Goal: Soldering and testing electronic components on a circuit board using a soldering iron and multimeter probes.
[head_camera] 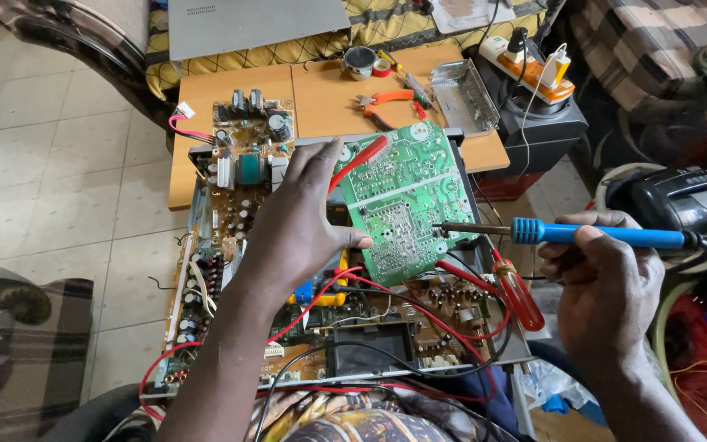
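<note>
1. Two bare hands work over an opened electronics chassis (231,245) on the person's lap, its boards exposed and red wires (419,307) looped across them.
2. Left hand (300,221) tilts a green circuit board (398,205) up at the middle of the scene, thumb and fingers clamped on its left edge, solder side toward the camera.
3. Right hand (607,286), at the near right, has its fingers closed around the blue handle of a soldering iron (566,234); the tip touches the green board's right edge.
4. Judging by this, the soldering is under way: the board is lifted out and not refitted.
5. Orange pliers (386,102) and a metal shield (464,94) lie on the far wooden table (321,90); a red screwdriver (519,290) rests on the chassis.
</note>
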